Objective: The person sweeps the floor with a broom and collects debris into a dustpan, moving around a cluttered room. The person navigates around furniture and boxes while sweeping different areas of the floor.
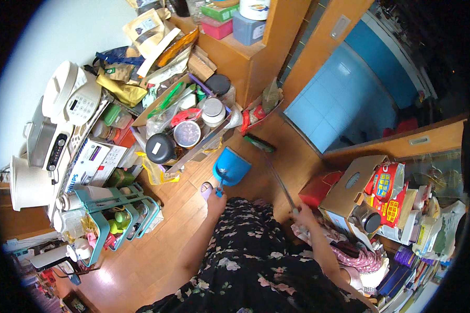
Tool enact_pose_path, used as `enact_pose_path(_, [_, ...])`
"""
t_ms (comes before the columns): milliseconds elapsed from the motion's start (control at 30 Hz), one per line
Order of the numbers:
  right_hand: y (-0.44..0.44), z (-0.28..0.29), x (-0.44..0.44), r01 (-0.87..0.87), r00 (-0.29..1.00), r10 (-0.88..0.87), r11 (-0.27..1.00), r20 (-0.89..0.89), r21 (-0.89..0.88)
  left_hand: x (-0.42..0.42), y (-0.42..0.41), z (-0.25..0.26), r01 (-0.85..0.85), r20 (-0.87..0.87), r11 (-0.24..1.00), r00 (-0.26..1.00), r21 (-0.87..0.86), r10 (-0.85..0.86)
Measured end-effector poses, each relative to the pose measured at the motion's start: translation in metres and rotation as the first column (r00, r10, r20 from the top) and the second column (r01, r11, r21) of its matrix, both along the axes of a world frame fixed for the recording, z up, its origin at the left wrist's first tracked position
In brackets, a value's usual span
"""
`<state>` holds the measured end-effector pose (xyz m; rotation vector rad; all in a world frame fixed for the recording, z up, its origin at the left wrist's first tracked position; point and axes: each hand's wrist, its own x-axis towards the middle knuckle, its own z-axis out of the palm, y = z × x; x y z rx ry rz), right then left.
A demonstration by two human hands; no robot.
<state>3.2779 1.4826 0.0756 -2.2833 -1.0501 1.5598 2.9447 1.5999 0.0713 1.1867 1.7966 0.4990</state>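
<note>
My left hand [217, 201] grips the upper end of a blue dustpan's handle. The blue plastic dustpan [235, 166] is low in front of me, its pan turned away from my body; whether it touches the floor I cannot tell. In my right hand [304, 216] is the handle of a broom. Its thin pole [279, 179] slants away to a green and dark broom head [259, 143] on the wooden floor [192, 211]. The broom head lies beyond the dustpan and to its right, close to a floor-level container of bags.
To the left stand an open box [203, 154] of jars and bags, a teal rack [117, 213] and kitchen appliances. A cardboard box [350, 186] and a red box [320, 188] are at right. Ahead, a sliding-door frame [333, 35] borders a blue-looking tiled floor [321, 94].
</note>
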Motion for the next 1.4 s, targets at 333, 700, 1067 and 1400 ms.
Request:
enact_pose_path(333, [-0.003, -0.016, -0.061, -0.241, 0.970, 0.242, 0.970, 0.032, -0.033, -0.033, 0.036, -0.047, -0.031, 0.033, 0.999, 0.999, -0.027, 0.031])
enact_pose_path(700, [-0.088, -0.030, -0.074, -0.261, 0.959, 0.243, 0.958, 0.144, 0.117, -0.033, 0.041, -0.043, 0.062, 0.298, 0.993, 0.954, -0.100, -0.030])
enact_pose_path(1067, [-0.105, -0.002, 0.019, 0.376, 0.924, -0.383, 0.916, 0.022, 0.140, 0.178, 0.075, -0.012, 0.697, -0.161, 0.688, 0.716, 0.200, -0.679])
enact_pose_path(1400, [-0.120, -0.042, 0.017, 0.736, 0.674, -0.737, 0.665, -0.050, 0.123, 0.285, 0.095, -0.007, 0.671, -0.097, 0.616, 0.705, 0.413, -0.702])
